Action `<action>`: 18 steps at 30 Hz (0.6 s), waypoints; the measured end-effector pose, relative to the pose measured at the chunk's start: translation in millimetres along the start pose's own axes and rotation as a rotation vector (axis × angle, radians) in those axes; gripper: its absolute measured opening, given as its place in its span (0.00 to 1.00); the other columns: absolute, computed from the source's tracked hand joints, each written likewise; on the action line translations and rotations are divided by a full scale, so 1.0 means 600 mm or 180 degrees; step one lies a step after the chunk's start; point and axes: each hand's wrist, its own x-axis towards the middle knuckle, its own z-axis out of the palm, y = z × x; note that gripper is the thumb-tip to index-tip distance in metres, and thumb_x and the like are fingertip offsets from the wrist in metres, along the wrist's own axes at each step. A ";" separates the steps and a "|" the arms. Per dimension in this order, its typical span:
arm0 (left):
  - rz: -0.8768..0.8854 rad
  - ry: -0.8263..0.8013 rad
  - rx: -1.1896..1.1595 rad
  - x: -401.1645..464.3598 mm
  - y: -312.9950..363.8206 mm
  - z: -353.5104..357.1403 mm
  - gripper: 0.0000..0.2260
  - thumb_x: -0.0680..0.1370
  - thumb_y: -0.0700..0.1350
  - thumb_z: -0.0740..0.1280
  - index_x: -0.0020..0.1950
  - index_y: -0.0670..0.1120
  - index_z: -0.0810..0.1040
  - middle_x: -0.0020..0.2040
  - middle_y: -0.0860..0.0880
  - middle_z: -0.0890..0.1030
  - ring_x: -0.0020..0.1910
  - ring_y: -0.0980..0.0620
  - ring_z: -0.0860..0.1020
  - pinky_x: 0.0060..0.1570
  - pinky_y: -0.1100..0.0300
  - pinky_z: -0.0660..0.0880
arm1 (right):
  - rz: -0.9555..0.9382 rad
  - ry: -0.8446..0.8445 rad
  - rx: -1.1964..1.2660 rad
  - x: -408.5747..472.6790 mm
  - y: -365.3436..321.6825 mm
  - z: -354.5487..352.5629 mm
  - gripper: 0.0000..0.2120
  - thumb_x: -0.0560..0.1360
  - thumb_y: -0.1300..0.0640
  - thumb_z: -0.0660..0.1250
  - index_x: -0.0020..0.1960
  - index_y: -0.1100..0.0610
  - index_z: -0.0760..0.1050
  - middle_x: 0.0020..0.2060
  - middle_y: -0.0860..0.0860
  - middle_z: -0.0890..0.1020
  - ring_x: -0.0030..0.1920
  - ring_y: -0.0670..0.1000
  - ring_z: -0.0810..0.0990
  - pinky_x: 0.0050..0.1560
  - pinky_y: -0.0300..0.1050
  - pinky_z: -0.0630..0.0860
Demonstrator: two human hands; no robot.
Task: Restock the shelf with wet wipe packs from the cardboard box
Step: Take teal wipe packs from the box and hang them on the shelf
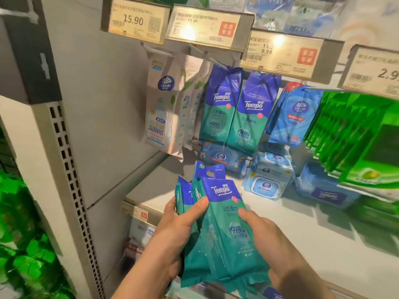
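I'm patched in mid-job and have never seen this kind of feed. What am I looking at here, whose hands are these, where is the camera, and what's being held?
There is one picture, taken by a camera worn on a person's head, looking forward and down at a shop shelf. There is no machine: the two bare hands belong to that person. The left hand and right hand together hold a bunch of blue-and-green Tempo wipe packs. Matching hanging Tempo packs already sit on pegs ahead, beside white Vinda packs and blue Vinda packs. Boxed blue wipe packs lie on the white shelf below. Price tags run along the top. The cardboard box is not in view.
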 end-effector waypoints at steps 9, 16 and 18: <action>-0.0079 -0.0260 0.0012 0.029 0.012 -0.020 0.21 0.75 0.40 0.75 0.66 0.51 0.75 0.49 0.41 0.87 0.44 0.38 0.87 0.45 0.44 0.82 | -0.1776 0.1273 -0.0347 -0.036 -0.035 -0.007 0.10 0.78 0.48 0.70 0.53 0.53 0.81 0.41 0.45 0.88 0.39 0.43 0.86 0.38 0.34 0.78; -0.0233 -0.0509 0.0141 0.036 0.003 -0.041 0.23 0.76 0.36 0.72 0.69 0.50 0.75 0.51 0.39 0.87 0.46 0.36 0.86 0.44 0.46 0.82 | -0.2955 0.1886 -0.0248 -0.068 -0.107 -0.007 0.11 0.72 0.47 0.72 0.54 0.46 0.78 0.42 0.39 0.87 0.38 0.40 0.85 0.36 0.34 0.79; -0.0208 -0.0560 0.0125 0.033 0.006 -0.037 0.23 0.76 0.36 0.72 0.69 0.51 0.75 0.51 0.39 0.87 0.45 0.37 0.86 0.43 0.47 0.82 | -0.3244 0.1838 -0.0249 -0.069 -0.121 -0.003 0.12 0.75 0.45 0.71 0.56 0.47 0.78 0.45 0.39 0.87 0.41 0.41 0.86 0.38 0.35 0.80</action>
